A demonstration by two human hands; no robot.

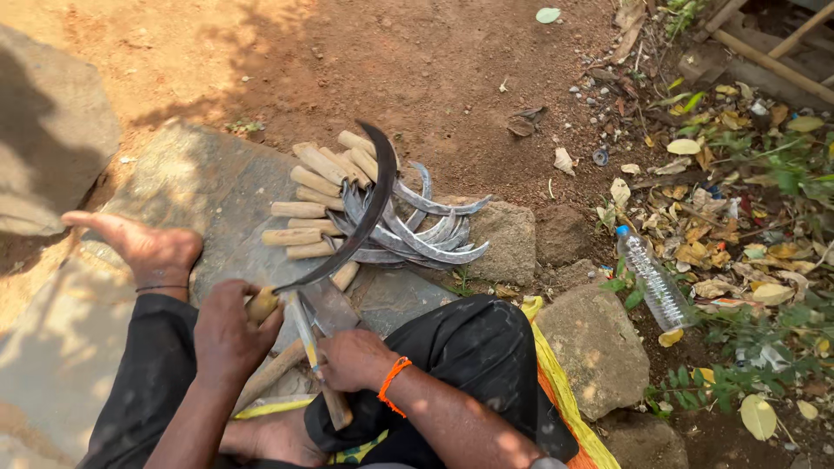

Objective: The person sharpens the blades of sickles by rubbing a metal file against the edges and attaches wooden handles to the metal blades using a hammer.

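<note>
My left hand (pixel 228 334) grips the wooden handle of a curved sickle (pixel 369 204), whose dark blade arcs up and away over a pile. My right hand (pixel 352 358), with an orange thread at the wrist, holds a long metal file (pixel 304 323) that crosses the sickle blade near its handle. A flat metal block (pixel 334 304) lies just beyond the file. The pile of several sickles (pixel 417 234) with pale wooden handles (pixel 300 210) rests on a grey stone slab (pixel 200 187). My bare foot (pixel 152 250) rests on the slab at the left.
Rough rocks (pixel 595 343) sit to the right of my knee, with a clear plastic bottle (pixel 653 282) lying beside them. Dry leaves and green plants (pixel 738 217) cover the ground at the right. A yellow cloth (pixel 556 373) lies under my leg. Red-brown soil (pixel 347 61) lies beyond.
</note>
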